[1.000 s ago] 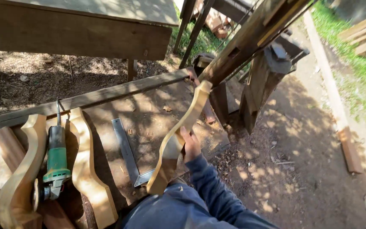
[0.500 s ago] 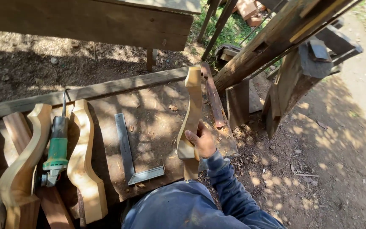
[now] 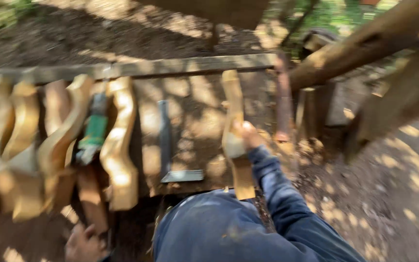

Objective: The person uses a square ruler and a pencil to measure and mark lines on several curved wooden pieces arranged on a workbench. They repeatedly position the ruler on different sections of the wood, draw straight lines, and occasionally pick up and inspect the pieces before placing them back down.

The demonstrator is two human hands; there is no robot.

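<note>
1. Right hand [image 3: 245,136] clenched around the waist of a curved wooden leg blank [image 3: 235,133], thumb side up, apparently to steady the piece where the narrowest section gives the firmest hold
2. Blank lying lengthwise on the plank workbench [image 3: 195,121], just right of the steel try square [image 3: 170,145], top end near the bench's far rail [image 3: 136,68] and lower end overhanging the near edge above a blue-clad knee
3. Left hand [image 3: 84,242] low at the near-left corner of the bench, below the row of blanks; fingers loosely curled, touching nothing visible as far as the blur allows, so grasp cannot be told for certain, though nothing seems held
4. Try square flat on the bench, long blade running away from the viewer, short arm pointing right toward the held blank, likely parked within easy reach for checking
5. Green angle grinder [image 3: 93,133] left of the square, wedged between two shaped blanks, presumably rested there to stop rolling
6. Row of finished curved blanks [image 3: 117,145] further left of the square, laid side by side in the same direction, seemingly sorted apart from the piece in hand
7. Rough timber frame [image 3: 364,46] right of the bench, slanting over bare dappled ground [image 3: 403,194]
</note>
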